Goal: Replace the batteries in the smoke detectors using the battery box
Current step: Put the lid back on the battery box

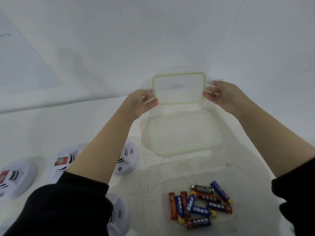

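A clear lid with a green seal (179, 87) is held up above the table, tilted toward me. My left hand (142, 103) grips its left side clip and my right hand (219, 94) grips its right side clip. Below the lid lies a second clear, green-edged rectangular piece (185, 133) flat on the table. Nearer to me stands the clear battery box (201, 178) holding several red and blue batteries (197, 205). Several white round smoke detectors (63, 160) sit at the left, partly hidden by my left arm.
The white table (85, 126) meets a white wall (153, 40) right behind the lid. One smoke detector (127, 159) lies just left of the flat clear piece, another (117, 215) at the bottom under my left sleeve.
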### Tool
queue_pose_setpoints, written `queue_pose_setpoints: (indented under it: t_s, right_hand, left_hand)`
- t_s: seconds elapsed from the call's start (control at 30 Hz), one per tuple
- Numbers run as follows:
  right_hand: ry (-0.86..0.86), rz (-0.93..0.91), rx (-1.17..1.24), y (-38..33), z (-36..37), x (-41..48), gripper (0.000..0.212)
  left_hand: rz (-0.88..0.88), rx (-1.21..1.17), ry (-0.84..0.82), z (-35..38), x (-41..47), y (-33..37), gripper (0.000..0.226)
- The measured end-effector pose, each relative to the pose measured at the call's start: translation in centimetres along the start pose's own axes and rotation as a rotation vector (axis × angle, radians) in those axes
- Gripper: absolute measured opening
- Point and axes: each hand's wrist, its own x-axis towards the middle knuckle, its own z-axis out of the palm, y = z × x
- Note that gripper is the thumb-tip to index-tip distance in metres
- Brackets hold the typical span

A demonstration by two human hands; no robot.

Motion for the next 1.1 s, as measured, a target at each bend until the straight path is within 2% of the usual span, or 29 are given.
queue_pose_setpoints:
  t_s: [0.07,0.13,0.2,0.3,0.4,0.57,0.67,0.83,1.1]
  right_hand:
    - [-0.030,0.001,0.151,-0.7,-0.3,-1.4,0.018]
    - [-0.081,-0.019,0.148,-1.4,-0.4,-3.2,0.016]
    - [-0.129,-0.079,0.049,-1.7,-0.5,-5.0,0.008]
    - [-0.152,-0.202,-0.100,-1.9,-0.7,-7.6,0.025]
    - [-0.100,-0.280,-0.243,-1.6,-1.1,-10.9,0.036]
    - [-0.041,-0.319,-0.540,0.4,-2.5,-16.6,0.027]
    - [-0.041,-0.305,-0.626,2.3,-3.6,-19.5,0.018]
    - [-0.003,-0.350,-0.801,5.2,-5.4,-23.0,0.028]
    - [0.039,-0.407,-0.958,6.7,-6.0,-24.5,0.031]
  left_hand:
    - [0.011,-0.271,-0.034,0.1,-1.2,0.7,0.023]
    - [0.041,-0.298,-0.052,0.3,-2.7,1.2,0.014]
    - [0.086,-0.124,-0.056,0.6,-4.4,1.5,0.003]
    - [0.142,0.228,-0.090,0.6,-7.2,1.5,0.009]
    - [0.193,0.484,-0.076,-0.1,-10.9,1.3,0.011]
    - [0.201,0.836,-0.161,-1.2,-17.8,0.1,0.017]
    - [0.154,0.910,-0.209,-1.5,-20.7,-1.4,0.022]
    - [0.079,0.912,-0.253,-2.2,-23.9,-4.3,0.033]
    - [0.056,1.015,-0.250,-2.9,-24.7,-7.5,0.052]
